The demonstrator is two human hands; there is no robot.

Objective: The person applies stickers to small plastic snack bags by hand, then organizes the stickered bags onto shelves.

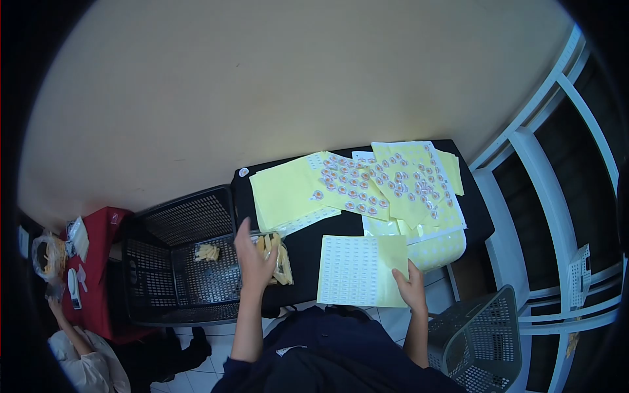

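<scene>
My left hand (254, 261) is raised with its fingers spread, beside clear packs of pale yellow snack sticks (283, 270) at the table's left end. It overlaps part of those packs in this view. My right hand (411, 286) grips the right edge of a yellow sheet of stickers (354, 272), thumb on top and fingers underneath. Rows of small white printed labels cover the left part of that sheet. Behind it lie more yellow sheets (285, 190), some with round red-and-orange stickers (354, 183) on them.
On the left stands a black plastic basket (180, 229) with one pack of sticks (207, 253) inside. A grey basket (481, 347) is at lower right. Another person (88, 357) works at a red-covered table (98, 281) on the far left. White metal shelving (504, 203) borders the right.
</scene>
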